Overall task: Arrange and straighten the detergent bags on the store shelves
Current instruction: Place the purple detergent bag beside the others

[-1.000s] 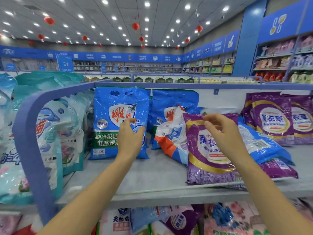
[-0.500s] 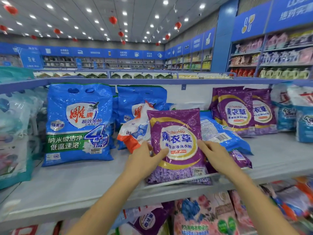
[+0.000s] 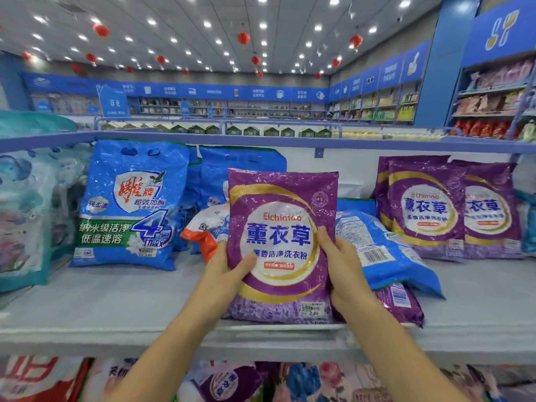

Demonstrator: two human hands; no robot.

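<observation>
Now lifted upright off its earlier slump: purple detergent bag [image 3: 282,245], base at the shelf [image 3: 116,309] front edge. Gripped at both lower sides: left hand [image 3: 229,274], thumb across the face; right hand [image 3: 345,271], fingers curled round the edge. Likely next: across to the standing purple bags [image 3: 426,207].

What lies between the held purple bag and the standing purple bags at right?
Head view: a toppled blue bag, barcode up, lying over a flat purple bag.

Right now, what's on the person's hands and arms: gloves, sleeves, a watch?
Nothing worn shows. The left hand and right hand are bare, without gloves or rings; both forearms are bare to the frame's edge, no sleeve, watch or wristband in view.
</observation>
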